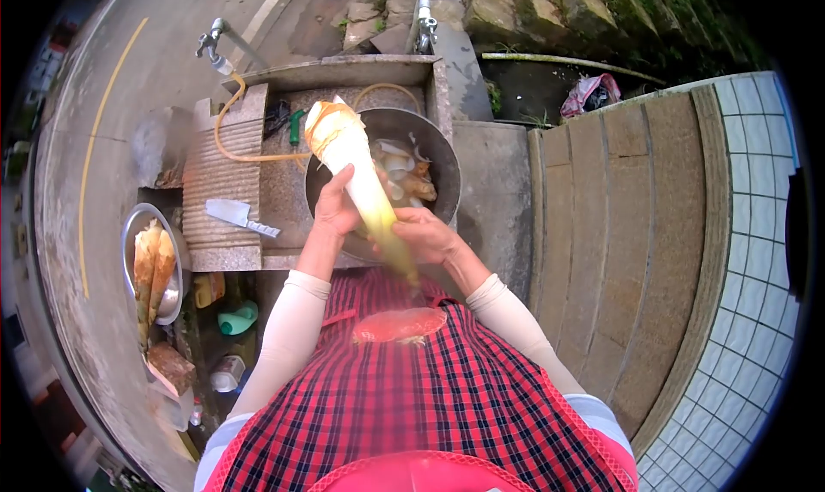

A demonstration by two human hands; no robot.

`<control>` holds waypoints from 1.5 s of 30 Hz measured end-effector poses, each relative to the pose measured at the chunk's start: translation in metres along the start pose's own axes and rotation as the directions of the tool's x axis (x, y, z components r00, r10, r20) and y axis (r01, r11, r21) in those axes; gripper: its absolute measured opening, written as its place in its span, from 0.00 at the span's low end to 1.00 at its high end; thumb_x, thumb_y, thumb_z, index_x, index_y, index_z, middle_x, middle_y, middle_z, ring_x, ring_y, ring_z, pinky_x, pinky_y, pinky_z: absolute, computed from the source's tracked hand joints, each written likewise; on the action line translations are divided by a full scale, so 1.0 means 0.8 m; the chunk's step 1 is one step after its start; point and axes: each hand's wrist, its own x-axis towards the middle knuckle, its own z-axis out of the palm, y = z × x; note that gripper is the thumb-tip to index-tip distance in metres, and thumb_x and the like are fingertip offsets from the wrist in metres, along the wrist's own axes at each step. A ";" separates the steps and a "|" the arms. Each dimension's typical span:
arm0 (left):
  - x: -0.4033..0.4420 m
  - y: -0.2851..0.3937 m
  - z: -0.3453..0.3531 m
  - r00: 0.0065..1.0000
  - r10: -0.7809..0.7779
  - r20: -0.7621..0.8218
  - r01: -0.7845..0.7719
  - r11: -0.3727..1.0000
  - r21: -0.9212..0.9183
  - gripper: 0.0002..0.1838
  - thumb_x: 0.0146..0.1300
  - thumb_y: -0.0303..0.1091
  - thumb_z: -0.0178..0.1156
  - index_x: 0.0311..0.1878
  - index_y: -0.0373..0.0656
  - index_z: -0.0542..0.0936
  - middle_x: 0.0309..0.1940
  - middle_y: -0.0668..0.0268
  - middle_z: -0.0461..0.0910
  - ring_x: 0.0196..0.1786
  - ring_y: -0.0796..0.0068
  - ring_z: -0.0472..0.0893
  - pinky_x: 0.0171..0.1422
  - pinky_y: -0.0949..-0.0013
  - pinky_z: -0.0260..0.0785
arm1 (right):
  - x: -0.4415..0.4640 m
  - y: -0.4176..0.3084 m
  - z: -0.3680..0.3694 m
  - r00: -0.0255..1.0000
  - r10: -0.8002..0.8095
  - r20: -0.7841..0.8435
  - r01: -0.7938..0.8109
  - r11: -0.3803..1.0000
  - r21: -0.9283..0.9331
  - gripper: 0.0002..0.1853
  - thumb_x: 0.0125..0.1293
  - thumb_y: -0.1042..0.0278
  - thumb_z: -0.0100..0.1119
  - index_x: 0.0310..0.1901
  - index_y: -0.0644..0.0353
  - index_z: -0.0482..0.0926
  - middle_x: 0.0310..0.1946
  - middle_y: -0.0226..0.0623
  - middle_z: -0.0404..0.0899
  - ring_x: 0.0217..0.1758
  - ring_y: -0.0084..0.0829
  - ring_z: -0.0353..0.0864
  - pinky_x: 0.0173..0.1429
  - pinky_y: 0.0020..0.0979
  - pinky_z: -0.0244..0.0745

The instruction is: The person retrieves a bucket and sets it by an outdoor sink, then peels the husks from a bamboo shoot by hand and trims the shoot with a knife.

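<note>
A long pale bamboo shoot (365,183), with a brown peeled end at the top and a yellow-green tip, is held over the near part of a large round metal pot (447,148). My left hand (337,204) grips its left side. Around its lower part, near the tip, close the fingers of my right hand (425,234). Inside the pot lie pale and brown cut pieces (412,183), partly hidden by the shoot. The tip end is blurred.
A cleaver (230,211) lies on the ribbed stone slab (225,165) at left. Beyond it, a metal basin (137,220) holds unpeeled shoots (153,273). An orange hose (222,131) runs from a tap (215,49). Brown steps (614,234) stand at right.
</note>
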 end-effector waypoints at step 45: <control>-0.036 -0.014 -0.036 0.970 0.237 -0.053 0.145 -0.388 0.910 0.43 0.49 0.45 0.68 0.62 0.27 0.62 0.49 0.52 0.77 0.50 0.61 0.77 0.54 0.65 0.68 | -0.067 -0.003 0.002 0.878 -0.187 -0.440 0.029 0.939 -0.342 0.23 0.57 0.70 0.61 0.55 0.62 0.72 0.36 0.28 0.78 0.33 0.18 0.77 0.32 0.20 0.73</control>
